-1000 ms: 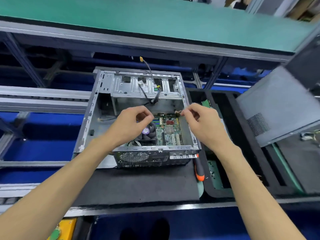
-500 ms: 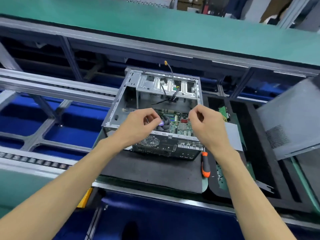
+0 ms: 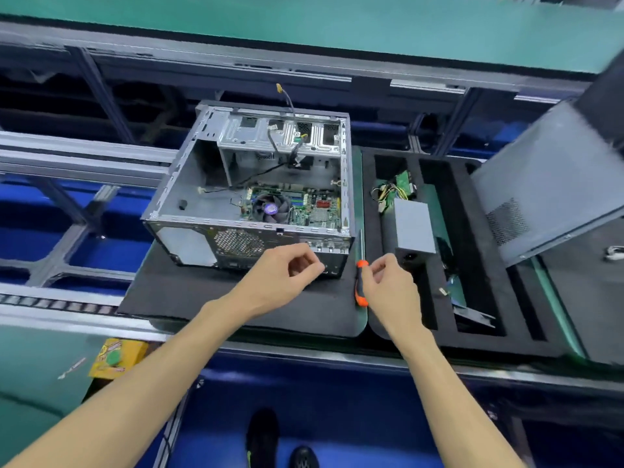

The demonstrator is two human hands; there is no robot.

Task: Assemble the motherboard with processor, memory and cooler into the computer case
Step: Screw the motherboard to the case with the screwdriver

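An open metal computer case lies on a black foam mat. The green motherboard sits in its right half, with the round cooler fan on it. My left hand hovers in front of the case's rear panel, fingers curled toward the thumb, with nothing visible in it. My right hand is just right of an orange and black screwdriver that lies by the case's right corner. Its fingers are loosely curled beside the handle. I cannot tell whether they touch it.
A black foam tray to the right holds a grey power supply, a small green board and wires. The grey side panel leans further right. A black cable rises from the case. A yellow packet lies at the lower left.
Both hands have pulled back out of the case to its near side. The right hand has dropped next to the screwdriver. The camera has shifted back and left.
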